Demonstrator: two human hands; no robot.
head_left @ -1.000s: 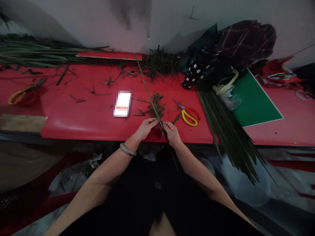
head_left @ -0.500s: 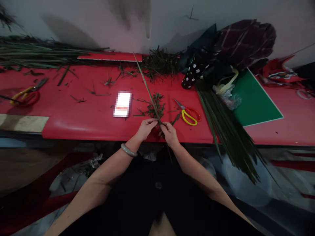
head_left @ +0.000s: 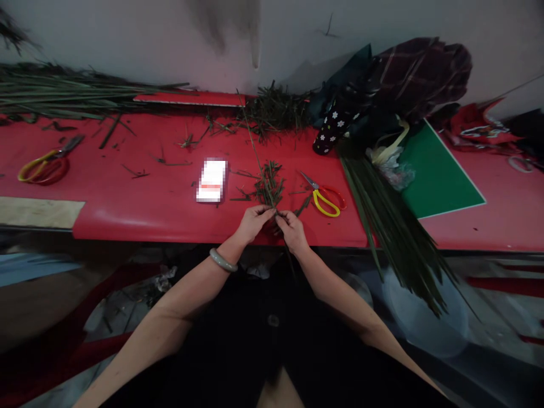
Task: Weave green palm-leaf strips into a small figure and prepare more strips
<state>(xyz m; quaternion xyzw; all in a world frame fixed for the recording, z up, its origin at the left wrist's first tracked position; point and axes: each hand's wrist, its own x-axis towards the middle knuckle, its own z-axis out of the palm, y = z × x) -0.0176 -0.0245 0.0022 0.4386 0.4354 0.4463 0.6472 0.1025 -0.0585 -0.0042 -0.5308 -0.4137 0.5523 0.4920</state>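
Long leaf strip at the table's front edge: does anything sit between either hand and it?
Nothing visible does. The left hand and right hand both pinch the long leaf strip directly. The pile of green clippings lies just beyond the fingers, under the strip, and the scissors lie off to the right.

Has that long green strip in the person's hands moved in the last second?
Yes. The long green strip has slid toward the person: its far tip has pulled back from the red board at the wall.
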